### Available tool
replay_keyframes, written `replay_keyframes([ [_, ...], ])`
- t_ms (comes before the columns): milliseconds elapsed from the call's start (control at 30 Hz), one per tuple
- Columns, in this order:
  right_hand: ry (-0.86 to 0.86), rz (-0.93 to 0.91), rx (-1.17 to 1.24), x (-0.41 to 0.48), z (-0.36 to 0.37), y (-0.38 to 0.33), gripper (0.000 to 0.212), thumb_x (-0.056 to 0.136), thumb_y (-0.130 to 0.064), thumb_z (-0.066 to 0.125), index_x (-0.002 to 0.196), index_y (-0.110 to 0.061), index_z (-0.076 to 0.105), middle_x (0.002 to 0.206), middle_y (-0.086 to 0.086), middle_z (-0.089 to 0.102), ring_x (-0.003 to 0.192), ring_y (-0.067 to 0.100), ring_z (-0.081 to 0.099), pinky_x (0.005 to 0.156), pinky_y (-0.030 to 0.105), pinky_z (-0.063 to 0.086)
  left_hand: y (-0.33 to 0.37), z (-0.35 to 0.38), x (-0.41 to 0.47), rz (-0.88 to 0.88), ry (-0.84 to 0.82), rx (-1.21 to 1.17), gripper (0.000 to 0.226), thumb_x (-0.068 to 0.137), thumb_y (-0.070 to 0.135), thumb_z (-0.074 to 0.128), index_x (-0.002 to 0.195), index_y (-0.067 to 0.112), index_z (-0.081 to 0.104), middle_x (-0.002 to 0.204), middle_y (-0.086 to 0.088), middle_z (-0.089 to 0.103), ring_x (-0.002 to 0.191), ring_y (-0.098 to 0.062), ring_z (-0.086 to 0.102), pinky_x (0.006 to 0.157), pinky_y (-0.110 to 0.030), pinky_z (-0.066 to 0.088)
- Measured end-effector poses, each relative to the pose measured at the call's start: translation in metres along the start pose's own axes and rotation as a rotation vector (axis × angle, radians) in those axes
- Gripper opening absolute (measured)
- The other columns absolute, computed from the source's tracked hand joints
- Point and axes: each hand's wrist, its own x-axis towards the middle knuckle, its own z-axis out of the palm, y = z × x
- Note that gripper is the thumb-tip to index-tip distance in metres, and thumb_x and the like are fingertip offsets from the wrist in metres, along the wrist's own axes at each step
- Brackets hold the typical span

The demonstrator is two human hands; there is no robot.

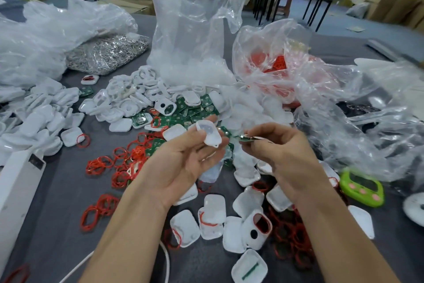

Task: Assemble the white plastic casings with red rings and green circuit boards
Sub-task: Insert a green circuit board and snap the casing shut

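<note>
The left hand (183,158) pinches a rounded, hollow white casing (209,132). The right hand (282,147) pinches a small green circuit board (246,138) edge-on. Both are held left of the green timer (361,187).

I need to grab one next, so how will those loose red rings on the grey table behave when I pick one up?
The red rings look thin and bent out of round, so probably floppy and very light. They overlap in tangled clumps, so lifting one may drag neighbours along. Lying flat on the grey table, they seem unlikely to roll.
</note>
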Motion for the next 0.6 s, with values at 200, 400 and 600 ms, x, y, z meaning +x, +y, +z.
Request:
replay_keyframes([
  [200,0.056,-0.021,0.019,-0.008,-0.012,0.008,0.036,0.078,0.017,0.073,0.067,-0.017,0.080,0.094,0.006,0.080,0.094,0.019,0.075,0.085,0.034,0.059,-0.018,0.011,0.003,-0.091,-0.080,0.145,0.041,0.087,0.009,0.060,0.126,0.013,0.073,0.125,-0.016,0.071,0.109,-0.029,0.071,0.089,-0.038,0.061],
  [400,0.085,-0.033,-0.081,-0.010,-0.021,0.003,0.048,0.079,0.017,0.073,0.090,-0.028,0.083,0.099,0.000,0.080,0.091,0.017,0.077,0.075,0.024,0.059,-0.019,0.013,0.002,-0.113,-0.114,0.168,0.041,0.090,0.010,0.057,0.129,0.013,0.071,0.129,-0.017,0.069,0.110,-0.030,0.072,0.087,-0.037,0.061],
  [600,0.115,-0.048,-0.228,-0.012,-0.020,0.002,0.038,0.079,0.010,0.077,0.089,-0.026,0.083,0.087,-0.003,0.080,0.083,0.016,0.078,0.069,0.020,0.058,-0.019,0.016,0.001,-0.100,-0.097,0.165,0.047,0.090,0.009,0.055,0.136,0.010,0.063,0.132,-0.017,0.068,0.119,-0.033,0.068,0.087,-0.036,0.061],
])
